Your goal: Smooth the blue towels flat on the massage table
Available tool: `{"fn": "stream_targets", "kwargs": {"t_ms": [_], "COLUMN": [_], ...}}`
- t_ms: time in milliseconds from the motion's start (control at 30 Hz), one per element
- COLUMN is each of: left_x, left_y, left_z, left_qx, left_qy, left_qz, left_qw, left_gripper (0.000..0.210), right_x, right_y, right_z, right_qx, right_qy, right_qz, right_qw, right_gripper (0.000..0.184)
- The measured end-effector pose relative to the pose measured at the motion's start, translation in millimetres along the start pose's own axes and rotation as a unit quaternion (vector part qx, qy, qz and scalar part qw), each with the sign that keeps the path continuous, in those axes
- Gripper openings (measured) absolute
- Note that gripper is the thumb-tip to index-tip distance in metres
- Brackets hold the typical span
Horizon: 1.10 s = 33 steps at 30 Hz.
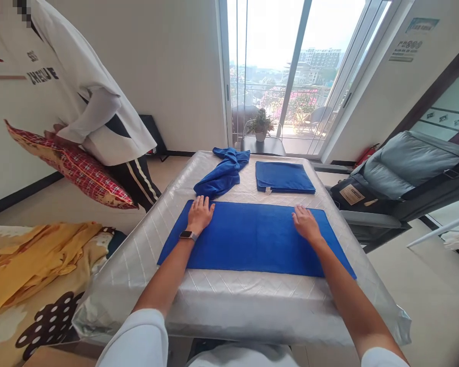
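A blue towel (pixel 248 239) lies spread flat in a wide rectangle on the table in front of me. Near its far left corner my left hand (pixel 201 212) rests palm down with the fingers stretched out; a watch is on that wrist. Toward the right end, my right hand (pixel 305 223) lies flat on the cloth at its far edge. Beyond the left hand sits a crumpled blue towel (pixel 225 172). To its right is a neatly folded blue towel (pixel 285 177) with a small white label at its near edge.
A shiny silver cover (pixel 245 306) drapes the table (pixel 137 275). At the left a person (pixel 84 112) holds a red patterned pillow (pixel 72 171) beside a bed with a yellow cloth (pixel 42 260). A grey armchair (pixel 409 168) stands right, a potted plant (pixel 260 125) by the glass door.
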<state>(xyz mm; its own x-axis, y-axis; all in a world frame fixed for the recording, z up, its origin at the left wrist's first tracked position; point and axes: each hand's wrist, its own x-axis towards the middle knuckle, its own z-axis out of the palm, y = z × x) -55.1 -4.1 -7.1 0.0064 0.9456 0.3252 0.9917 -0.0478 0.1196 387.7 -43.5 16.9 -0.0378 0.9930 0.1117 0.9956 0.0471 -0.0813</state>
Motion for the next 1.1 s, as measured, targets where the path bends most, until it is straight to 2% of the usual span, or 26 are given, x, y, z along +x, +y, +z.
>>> {"fn": "stream_targets", "kwargs": {"t_ms": [133, 200, 267, 333, 433, 667, 767, 833, 1000, 1100], "left_x": [-4, -6, -9, -11, -13, -9, -6, -4, 0, -1], "left_y": [93, 132, 156, 164, 161, 158, 143, 120, 23, -32], "left_z": [5.6, 12.6, 20.7, 27.7, 33.3, 32.3, 27.8, 23.8, 17.9, 17.9], "left_qx": [-0.054, -0.079, -0.095, -0.103, -0.106, -0.108, -0.099, -0.086, -0.037, -0.022], "left_qy": [-0.055, -0.064, -0.077, -0.08, -0.078, -0.095, -0.115, -0.124, -0.126, -0.113], "left_qz": [0.176, 0.201, 0.198, 0.182, 0.169, 0.168, 0.16, 0.146, 0.074, 0.011], "left_qw": [0.981, 0.974, 0.973, 0.975, 0.977, 0.975, 0.975, 0.978, 0.989, 0.993], "left_gripper": [0.06, 0.061, 0.062, 0.064, 0.066, 0.071, 0.072, 0.071, 0.067, 0.069], "right_x": [12, 17, 19, 19, 20, 21, 21, 20, 5, -4], "right_y": [-80, -107, -122, -125, -122, -118, -93, -59, 53, 94], "right_z": [6, 15, 26, 36, 44, 40, 37, 34, 24, 21], "right_qx": [0.052, 0.063, 0.063, 0.06, 0.055, 0.05, 0.039, 0.027, -0.003, -0.001], "right_qy": [-0.033, -0.044, -0.054, -0.052, -0.041, -0.053, -0.065, -0.076, -0.075, -0.064], "right_qz": [-0.099, -0.118, -0.121, -0.118, -0.12, -0.12, -0.09, -0.058, 0.067, 0.131], "right_qw": [0.993, 0.99, 0.989, 0.99, 0.99, 0.99, 0.993, 0.995, 0.995, 0.989], "right_gripper": [0.06, 0.06, 0.059, 0.06, 0.06, 0.06, 0.062, 0.063, 0.068, 0.07]}}
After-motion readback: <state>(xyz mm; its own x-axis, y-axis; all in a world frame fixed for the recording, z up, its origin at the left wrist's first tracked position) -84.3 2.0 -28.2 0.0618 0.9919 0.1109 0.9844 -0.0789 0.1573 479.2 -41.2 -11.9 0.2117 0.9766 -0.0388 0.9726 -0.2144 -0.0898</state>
